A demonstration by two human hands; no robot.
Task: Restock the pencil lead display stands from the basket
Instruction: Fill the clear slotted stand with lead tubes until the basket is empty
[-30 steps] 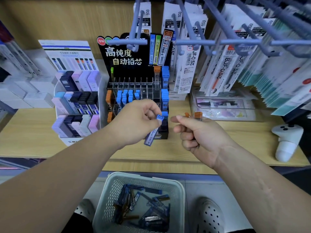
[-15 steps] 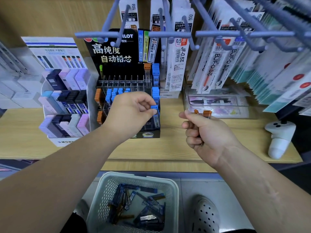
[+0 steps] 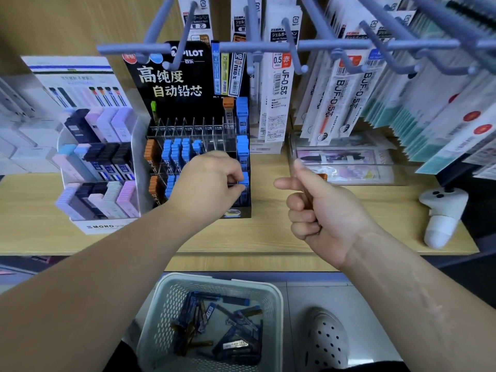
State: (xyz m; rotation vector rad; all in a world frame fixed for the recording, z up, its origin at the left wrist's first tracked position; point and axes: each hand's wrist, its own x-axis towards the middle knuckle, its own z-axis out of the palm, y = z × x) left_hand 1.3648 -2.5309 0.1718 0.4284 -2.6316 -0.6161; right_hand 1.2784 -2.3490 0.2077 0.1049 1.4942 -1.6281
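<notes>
Wooden shelf (image 3: 268,232): left hand (image 3: 208,181) pinches a blue lead case (image 3: 243,185) at the stand (image 3: 188,76); right hand (image 3: 322,210) grips orange cases (image 3: 322,176).

From the Pilot stand (image 3: 188,76), you have bare shelf (image 3: 255,232) at 4 to 6 o'clock, open down to the basket (image 3: 220,280) rim. At 12 the peg bar (image 3: 268,46) and its hooks jut over the stand's top. Packs (image 3: 335,103) hang at 2 above a clear box (image 3: 349,167). A controller (image 3: 440,218) stands at 3. The Mono stand (image 3: 94,170) sits tight at 9.
</notes>
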